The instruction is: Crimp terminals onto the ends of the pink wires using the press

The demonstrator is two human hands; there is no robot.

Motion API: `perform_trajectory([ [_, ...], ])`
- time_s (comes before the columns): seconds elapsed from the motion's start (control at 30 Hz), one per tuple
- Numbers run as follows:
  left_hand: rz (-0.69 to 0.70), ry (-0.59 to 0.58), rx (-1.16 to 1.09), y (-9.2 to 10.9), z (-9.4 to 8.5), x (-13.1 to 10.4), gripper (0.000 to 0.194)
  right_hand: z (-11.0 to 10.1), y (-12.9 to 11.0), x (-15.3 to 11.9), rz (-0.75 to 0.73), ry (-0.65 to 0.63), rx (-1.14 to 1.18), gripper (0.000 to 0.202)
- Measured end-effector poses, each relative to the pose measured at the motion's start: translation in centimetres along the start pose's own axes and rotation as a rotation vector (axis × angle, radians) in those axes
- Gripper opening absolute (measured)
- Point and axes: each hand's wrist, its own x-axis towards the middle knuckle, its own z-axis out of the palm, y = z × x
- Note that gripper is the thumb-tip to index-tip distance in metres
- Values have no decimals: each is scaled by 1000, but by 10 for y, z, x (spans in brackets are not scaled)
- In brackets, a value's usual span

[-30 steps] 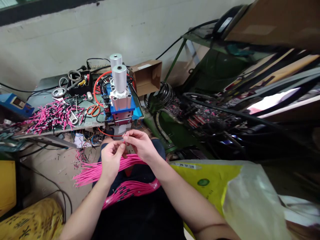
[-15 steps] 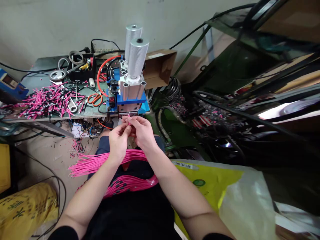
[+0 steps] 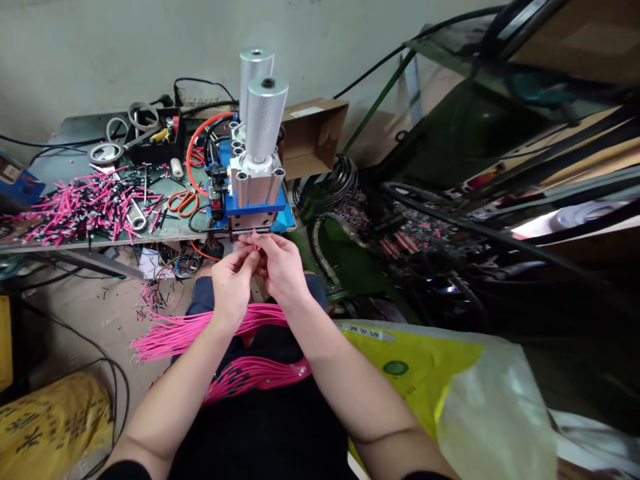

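Note:
A small pink wire end (image 3: 255,241) shows between my fingertips, just in front of the machine. My left hand (image 3: 235,280) pinches it from the left and below. My right hand (image 3: 283,263) is closed around it from the right, fingertips touching or nearly touching the left ones. The machine (image 3: 257,180) has two knurled silver cylinders on a blue base at the table edge. Across my lap lie two bundles of long pink wires, an upper bundle (image 3: 175,333) and a lower bundle (image 3: 260,371) with black sleeves, both partly hidden by my forearms.
On the table (image 3: 75,127) are a heap of short pink and black pieces (image 3: 95,207), orange-handled scissors (image 3: 183,202), tape rolls and a black tool box (image 3: 167,148). An open cardboard box (image 3: 313,140) sits behind the machine. A yellow bag (image 3: 410,373) lies at my right, another sack (image 3: 55,420) at left.
The view has shifted slightly, so the table and machine appear a little further left. Both hands keep nearly the same grip in front of the machine, and more pink shows above the fingertips.

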Motion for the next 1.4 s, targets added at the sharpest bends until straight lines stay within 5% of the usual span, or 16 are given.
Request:
perform_trajectory([
  [0.8,-6,-9,-53,2,1,4,29,-1,5,6,-30,-30,3,25],
  [1.4,-34,-1,87,4,-16,-33,35,-25,19,-30,-26,-197,12,33],
])
